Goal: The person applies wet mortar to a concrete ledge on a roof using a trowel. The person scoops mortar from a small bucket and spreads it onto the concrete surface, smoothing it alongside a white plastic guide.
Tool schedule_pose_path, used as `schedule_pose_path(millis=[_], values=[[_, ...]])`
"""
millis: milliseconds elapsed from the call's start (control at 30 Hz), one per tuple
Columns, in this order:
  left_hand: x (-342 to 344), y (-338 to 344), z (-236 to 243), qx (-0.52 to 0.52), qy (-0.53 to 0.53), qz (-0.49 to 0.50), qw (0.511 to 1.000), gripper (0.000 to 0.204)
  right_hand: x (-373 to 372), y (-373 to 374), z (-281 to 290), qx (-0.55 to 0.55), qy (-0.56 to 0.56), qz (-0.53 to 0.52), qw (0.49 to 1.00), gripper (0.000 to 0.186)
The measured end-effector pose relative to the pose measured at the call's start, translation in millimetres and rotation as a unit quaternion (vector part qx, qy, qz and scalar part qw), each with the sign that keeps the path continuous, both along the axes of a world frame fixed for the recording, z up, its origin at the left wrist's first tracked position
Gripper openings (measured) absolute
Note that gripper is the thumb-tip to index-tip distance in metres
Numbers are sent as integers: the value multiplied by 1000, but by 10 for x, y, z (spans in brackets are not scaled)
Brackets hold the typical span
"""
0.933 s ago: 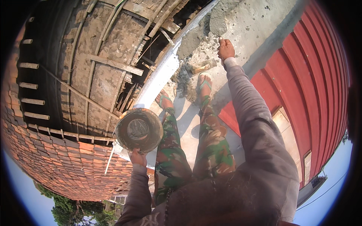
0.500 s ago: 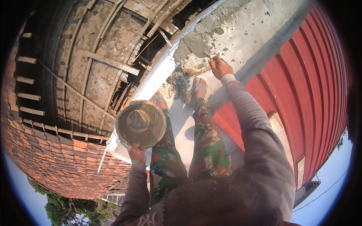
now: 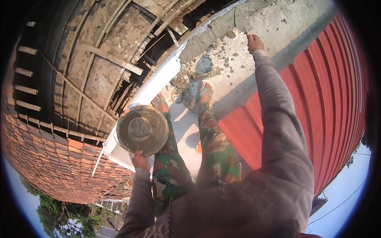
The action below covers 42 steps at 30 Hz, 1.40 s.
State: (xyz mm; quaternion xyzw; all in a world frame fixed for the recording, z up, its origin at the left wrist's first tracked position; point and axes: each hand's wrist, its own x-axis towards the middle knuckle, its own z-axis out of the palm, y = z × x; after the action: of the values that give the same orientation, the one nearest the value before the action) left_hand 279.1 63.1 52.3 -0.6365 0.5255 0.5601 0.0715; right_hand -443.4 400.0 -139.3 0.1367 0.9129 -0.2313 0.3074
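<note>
My left hand (image 3: 140, 159) is closed on the rim of a mortar-smeared bucket (image 3: 143, 131) held over my left leg, with wet grey mix inside. Out at arm's length, my right hand (image 3: 255, 43) grips a trowel (image 3: 243, 22); its grey blade is hard to tell apart from the mortar. Wet mortar (image 3: 198, 43) lies in a rough band along the white edge (image 3: 156, 81) of the concrete ledge. A small mortar-stained wooden piece (image 3: 204, 73) lies just beyond my sandalled right foot (image 3: 204, 90).
On the left, beyond the ledge's edge, lie a lower broken roof (image 3: 103, 67) with poles and dark gaps, and orange roof tiles (image 3: 47, 162). Red corrugated metal sheeting (image 3: 313, 99) borders the ledge on the right. Trees and sky show at the rim.
My right hand first came down toward me, then moved out and to the right along the mortar. The bucket has risen slightly in view and shifted left.
</note>
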Motion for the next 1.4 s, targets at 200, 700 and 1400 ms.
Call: schedule_pose_path(millis=[200, 700, 1400], values=[[-478, 151, 221, -126, -121, -311, 934, 34, 1563, -470, -270, -40, -13, 15, 999, 56], [-627, -112, 448, -169, -138, -404, 888, 35, 2374, -734, 479, -400, -103, -424, 806, 29], [-964, -854, 738, -49, 3, -120, 992, 27, 3661, -1905, 1319, -432, -272, -524, 682, 31]])
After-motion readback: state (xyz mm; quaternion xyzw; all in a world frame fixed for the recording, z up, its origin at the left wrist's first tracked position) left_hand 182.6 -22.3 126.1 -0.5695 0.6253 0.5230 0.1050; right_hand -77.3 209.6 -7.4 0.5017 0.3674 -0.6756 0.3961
